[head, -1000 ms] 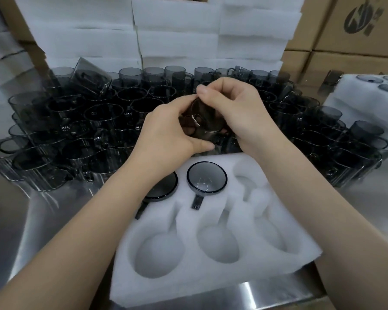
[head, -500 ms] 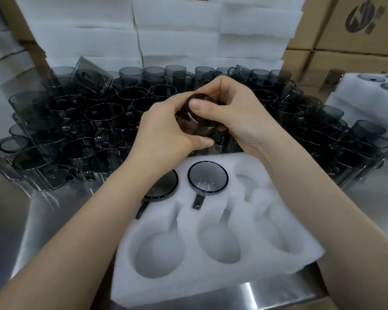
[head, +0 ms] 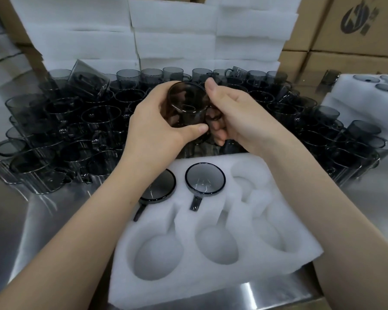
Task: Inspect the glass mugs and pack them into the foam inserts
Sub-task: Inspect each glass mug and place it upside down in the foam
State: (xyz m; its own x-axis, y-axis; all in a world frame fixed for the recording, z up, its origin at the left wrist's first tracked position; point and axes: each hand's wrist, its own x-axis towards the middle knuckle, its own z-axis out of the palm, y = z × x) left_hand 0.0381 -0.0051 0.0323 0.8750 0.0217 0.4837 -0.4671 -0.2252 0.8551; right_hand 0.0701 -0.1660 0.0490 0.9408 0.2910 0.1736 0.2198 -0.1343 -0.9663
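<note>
Brown cardboard boxes (head: 336, 61) carry a dark logo (head: 356, 19), its writing unreadable. The smoky grey glass mug (head: 186, 101) is held up behind the foam insert (head: 233, 285), left hand (head: 152, 130) curled round its body, right hand (head: 235, 115) gripping its handle side.

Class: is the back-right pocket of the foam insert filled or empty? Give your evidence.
Empty: the back-right pocket shows only bare white foam, while the middle mug and left mug fill their pockets.

Single head-worn wide-angle view, facing forward and down, close above glass mug (head: 186, 101) between left hand (head: 154, 130) and right hand (head: 240, 115)
</note>
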